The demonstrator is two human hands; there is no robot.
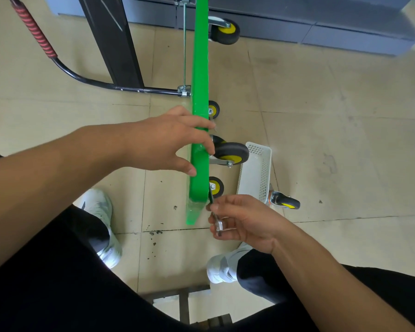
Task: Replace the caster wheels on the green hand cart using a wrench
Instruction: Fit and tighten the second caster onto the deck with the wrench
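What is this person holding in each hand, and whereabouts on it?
The left hand grips the green cart, tipped on its side, by the edge of its deck. The right hand pinches a wrench near its lower end.

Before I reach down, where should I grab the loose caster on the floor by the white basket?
Take the loose caster by its black wheel, reaching from above on the side away from the white basket. The wheel sticks out clear there, while the metal bracket end sits close beside the basket, probably leaving less finger room.
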